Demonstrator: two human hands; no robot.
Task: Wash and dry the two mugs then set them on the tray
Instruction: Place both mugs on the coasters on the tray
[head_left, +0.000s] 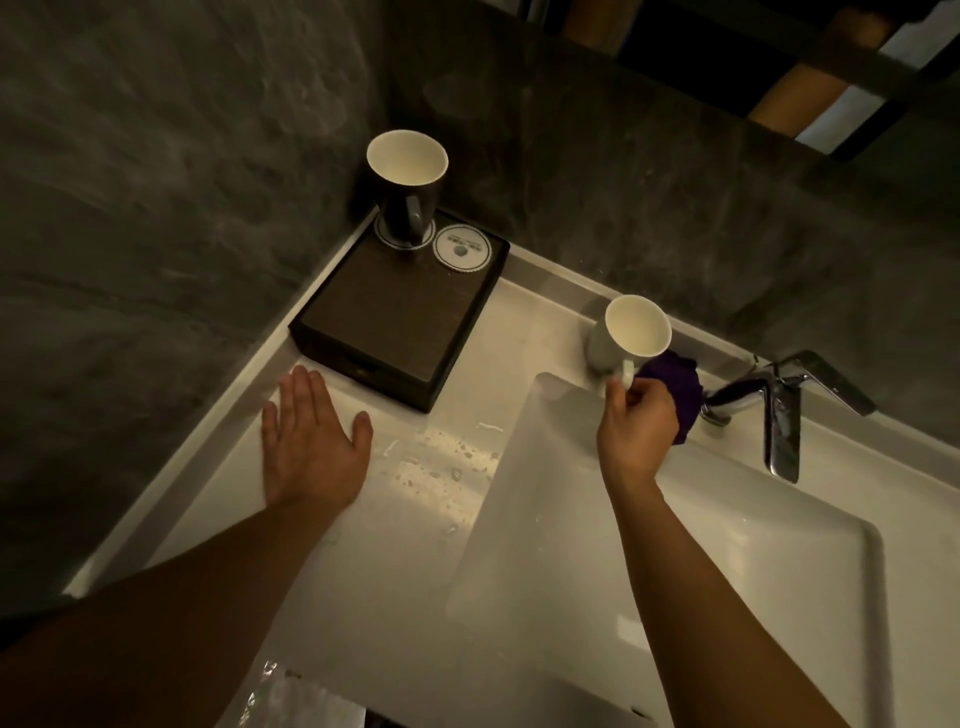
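Walls (156, 208) of dark grey, mottled stone close in a corner, and the light is dim and yellowish. Below them runs a glossy white bench (389, 571) with a raised lip along its left and far edges. A rectangular white sink (675, 571) is set into it on the right. A chrome tap (769, 405) stands at the far side of the sink, its lever pointing away to the right. Water drops (447, 457) lie scattered on the bench between the sink's left edge and a dark wooden tray (384, 332), which sits pushed into the corner. On the tray's far end a dark mug (408, 192) with a pale inside stands upright on a round paper coaster. A second coaster (462, 252) lies bare just beside it. The left hand (311, 447) lies palm down on the bench near the tray's front corner, fingers straight and thumb spread. The right hand (639, 421) curls round the handle of a white mug (628, 335) at the sink's far left corner, well apart from the tray. Whether the mug rests on the bench or is lifted cannot be told. A purple cloth (680, 395) bunches just behind that hand, toward the tap.
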